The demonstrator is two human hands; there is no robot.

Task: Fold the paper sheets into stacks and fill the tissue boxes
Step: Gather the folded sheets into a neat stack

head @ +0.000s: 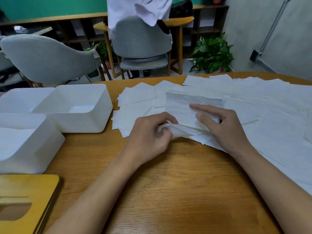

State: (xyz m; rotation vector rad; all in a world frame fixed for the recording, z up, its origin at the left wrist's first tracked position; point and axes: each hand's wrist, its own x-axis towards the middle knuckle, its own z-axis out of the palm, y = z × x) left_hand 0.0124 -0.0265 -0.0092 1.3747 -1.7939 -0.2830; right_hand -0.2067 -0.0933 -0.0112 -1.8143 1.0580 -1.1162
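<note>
Wood of a slotted lid (25,200) shows at our near left, with three open white boxes (72,108) beyond it on the desk (168,191). Small sheets (135,97) lie fanned just right of the boxes. Our left hand (148,137) pinches the bunched near edge of a sheet (180,107). Our right hand (224,129) grips the same sheet, forefinger straight along it, the other fingers curled. More paper (273,119) covers the desk to the right.
</note>
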